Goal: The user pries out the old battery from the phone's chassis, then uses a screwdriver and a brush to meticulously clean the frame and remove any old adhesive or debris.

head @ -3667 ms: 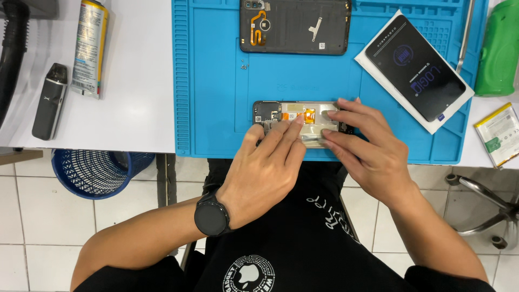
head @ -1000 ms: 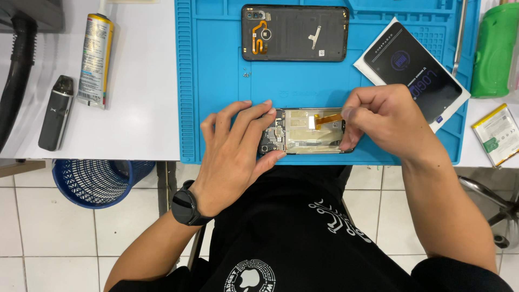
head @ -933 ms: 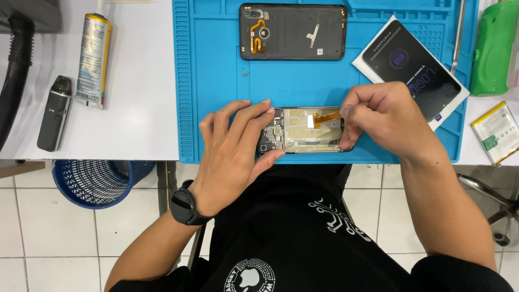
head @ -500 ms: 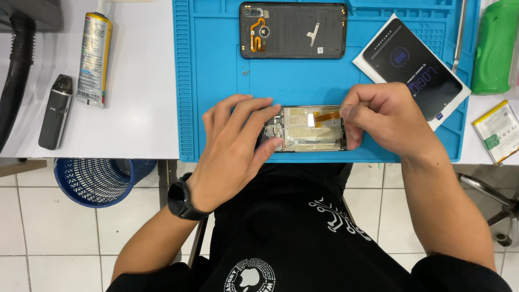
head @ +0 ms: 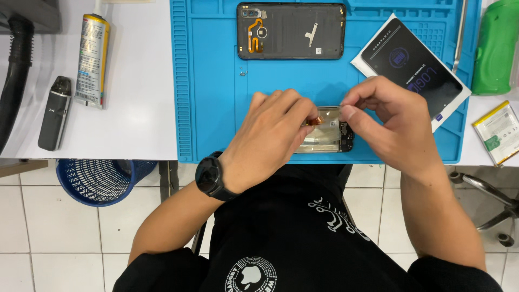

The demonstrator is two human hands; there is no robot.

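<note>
Both hands shifted rightward, left hand (head: pixel 267 138) pressing glossy opened phone (head: pixel 324 135), right hand (head: pixel 386 121) pinching its edge (ribbed blue mat (head: pixel 211 81))

Opened phone (head: pixel 326 135) (orange flex exposed) lies flat at mat's near edge.

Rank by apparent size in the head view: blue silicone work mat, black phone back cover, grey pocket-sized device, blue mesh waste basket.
1. Blue silicone work mat
2. Black phone back cover
3. Blue mesh waste basket, partly hidden, so unsure
4. Grey pocket-sized device
</note>
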